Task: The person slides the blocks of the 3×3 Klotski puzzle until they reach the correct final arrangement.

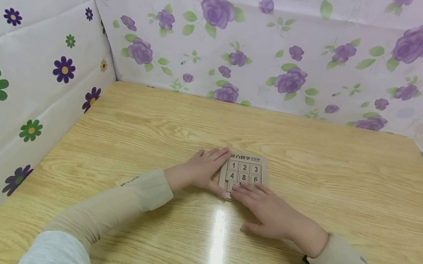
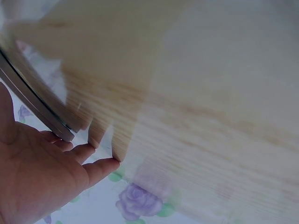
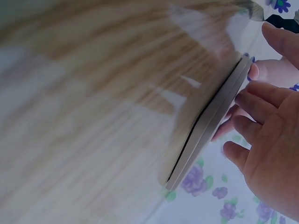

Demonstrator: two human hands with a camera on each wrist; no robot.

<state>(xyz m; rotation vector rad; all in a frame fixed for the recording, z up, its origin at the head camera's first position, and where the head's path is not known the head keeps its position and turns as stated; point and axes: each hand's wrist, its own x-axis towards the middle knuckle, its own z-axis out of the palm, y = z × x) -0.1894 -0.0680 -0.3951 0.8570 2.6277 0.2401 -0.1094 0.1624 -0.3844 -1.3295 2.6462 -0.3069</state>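
A flat wooden sliding number puzzle [image 1: 265, 162] lies on the table, its number tiles showing 1, 2, 3 on top and 4, 8, 6 below. My left hand [image 1: 203, 170] holds its left side, with the fingers at the upper left corner and the thumb at the lower left corner. The right hand [image 1: 271, 211] reaches over the puzzle from the lower right, and its extended fingertips rest on the bottom row, hiding most of those tiles. In the right wrist view the puzzle's edge [image 3: 205, 128] runs beside the right fingers [image 3: 254, 105].
The wood-grain table [image 1: 157, 116] spreads around the puzzle on all sides. A sheet with purple flowers [image 1: 290, 80] hangs along its back edge, and a sheet with daisy-like flowers [image 1: 41, 56] stands along the left. A bright reflection shows on the tabletop in front.
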